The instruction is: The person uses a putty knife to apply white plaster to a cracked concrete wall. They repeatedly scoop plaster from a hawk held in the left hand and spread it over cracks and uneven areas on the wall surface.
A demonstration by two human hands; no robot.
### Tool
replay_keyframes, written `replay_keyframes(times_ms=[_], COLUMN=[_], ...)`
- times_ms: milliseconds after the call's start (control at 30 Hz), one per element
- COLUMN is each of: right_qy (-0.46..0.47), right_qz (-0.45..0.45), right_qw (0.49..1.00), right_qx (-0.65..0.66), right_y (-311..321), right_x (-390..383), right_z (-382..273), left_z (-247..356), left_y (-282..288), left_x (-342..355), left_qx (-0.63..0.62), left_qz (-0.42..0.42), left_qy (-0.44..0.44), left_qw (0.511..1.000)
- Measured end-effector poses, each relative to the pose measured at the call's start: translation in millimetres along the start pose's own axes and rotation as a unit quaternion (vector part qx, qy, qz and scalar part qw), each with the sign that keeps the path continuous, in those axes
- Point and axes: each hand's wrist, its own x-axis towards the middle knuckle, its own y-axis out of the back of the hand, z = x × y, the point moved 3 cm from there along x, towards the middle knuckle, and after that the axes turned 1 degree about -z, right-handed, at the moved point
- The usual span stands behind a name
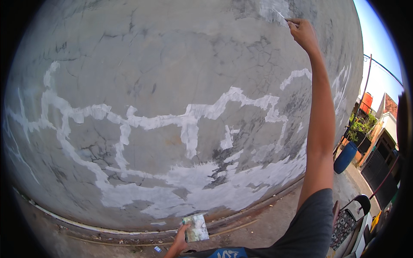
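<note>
A tall grey wall (167, 77) with cracks fills most of the head view. My right hand (303, 35) is raised high at the upper right, its fingers closed on a putty knife (279, 14). The thin blade, seen nearly edge-on, lies at a pale fresh patch (271, 9) on the wall. Low in front of me, my left hand (180, 241) grips a small square board (197, 228) smeared with whitish filler. White filler (159, 122) runs along the cracks in branching bands and spreads into a broad area (142, 195) near the wall's foot.
A ledge (116, 232) and bits of debris follow the wall's base. To the right stand a patterned chair (344, 223), a blue barrel (345, 158) and green plants (362, 125). Farther off are an orange tank (366, 102) and a house with a dark gate (380, 165).
</note>
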Motion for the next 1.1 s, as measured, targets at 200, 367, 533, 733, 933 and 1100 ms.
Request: replay_keyframes(times_ms=[200, 367, 533, 733, 933, 1100], right_qy=[0.092, -0.014, 0.096, 0.029, 0.0, 0.038], right_qz=[-0.019, -0.095, 0.048, -0.097, -0.119, -0.009], right_qw=[0.993, 0.995, 0.993, 0.995, 0.993, 0.999], right_qx=[-0.068, 0.026, -0.041, -0.011, 0.017, -0.034], right_y=[-11, 3, 7, 0, 12, -5], right_x=[-17, -6, 40, -9, -24, -6], right_z=[1, 0, 13, 0, -14, -24], left_z=[12, -3, -7, -20, 8, -17], left_y=[-13, 12, 21, 31, -12, 21], left_x=[-7, 12, 33, 40, -3, 38], left_qx=[-0.004, -0.017, 0.0, -0.018, -0.013, -0.004], left_qz=[0.043, 0.01, -0.007, -0.021, 0.014, -0.005], left_qy=[0.024, 0.018, -0.003, -0.022, 0.029, -0.012], left_qw=[0.999, 1.0, 1.0, 0.999, 0.999, 1.0])
